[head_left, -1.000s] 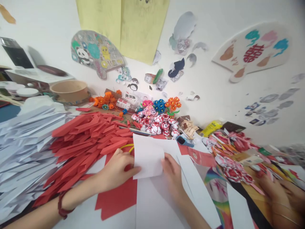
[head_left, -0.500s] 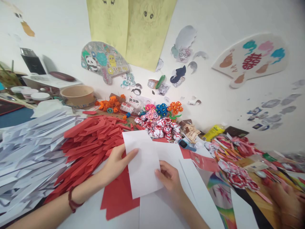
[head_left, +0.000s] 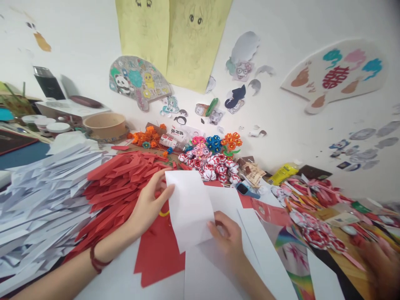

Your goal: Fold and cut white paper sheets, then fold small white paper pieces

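A white sheet of paper is held up between both hands, its surface slightly bowed. My left hand pinches the upper left edge, thumb on the front and fingers behind. At the lower right edge, my right hand grips the sheet between thumb and curled fingers. Beneath it lie red paper sheets and larger white sheets on the table. A bit of a yellow ring shows beside the left hand, partly hidden by the paper.
Folded white strips and folded red strips are heaped at the left. Red-and-white paper flowers and a blue watch sit behind the sheets. At the right edge another person's hand is blurred, near more paper flowers.
My left hand has shifted toward the paper's top corner, and the sheet now bows more. A yellow ring has come into sight beside it. The view has moved slightly.
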`<state>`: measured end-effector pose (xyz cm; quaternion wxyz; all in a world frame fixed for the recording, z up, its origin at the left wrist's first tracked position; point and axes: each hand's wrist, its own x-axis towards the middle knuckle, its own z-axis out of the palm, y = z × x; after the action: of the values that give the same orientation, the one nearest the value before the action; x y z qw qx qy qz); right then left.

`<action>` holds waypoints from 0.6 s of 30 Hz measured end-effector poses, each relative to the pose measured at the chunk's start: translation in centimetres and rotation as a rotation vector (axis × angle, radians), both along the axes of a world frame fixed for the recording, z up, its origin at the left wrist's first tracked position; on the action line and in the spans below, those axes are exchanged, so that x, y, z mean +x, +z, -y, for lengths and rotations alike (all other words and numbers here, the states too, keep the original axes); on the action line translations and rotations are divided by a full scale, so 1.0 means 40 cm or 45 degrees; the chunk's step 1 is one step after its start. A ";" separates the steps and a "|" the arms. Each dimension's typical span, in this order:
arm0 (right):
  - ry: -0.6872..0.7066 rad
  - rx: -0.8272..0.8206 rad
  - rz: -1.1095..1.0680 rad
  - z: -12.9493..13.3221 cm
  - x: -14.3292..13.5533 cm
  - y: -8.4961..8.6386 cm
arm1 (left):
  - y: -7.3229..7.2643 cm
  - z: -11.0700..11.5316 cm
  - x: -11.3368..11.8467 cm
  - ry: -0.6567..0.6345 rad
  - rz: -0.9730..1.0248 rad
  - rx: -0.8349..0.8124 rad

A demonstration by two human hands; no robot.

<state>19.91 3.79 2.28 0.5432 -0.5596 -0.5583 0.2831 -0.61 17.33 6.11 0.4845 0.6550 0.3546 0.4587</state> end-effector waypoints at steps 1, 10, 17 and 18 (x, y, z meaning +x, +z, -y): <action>-0.011 0.105 0.083 0.004 0.000 -0.004 | -0.001 -0.005 -0.004 0.090 -0.065 0.118; -0.097 0.673 0.631 0.006 -0.010 0.044 | 0.014 0.060 -0.002 0.162 -0.590 1.094; 0.012 0.853 0.923 -0.083 0.003 0.250 | 0.135 0.060 0.071 0.017 -0.532 1.108; -0.039 0.876 0.920 -0.097 -0.002 0.285 | 0.159 0.052 0.086 0.033 -0.491 1.071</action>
<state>19.84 7.68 13.66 0.4723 -0.4185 -0.7635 -0.1374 2.82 15.26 12.47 0.0962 0.8635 0.2296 0.4387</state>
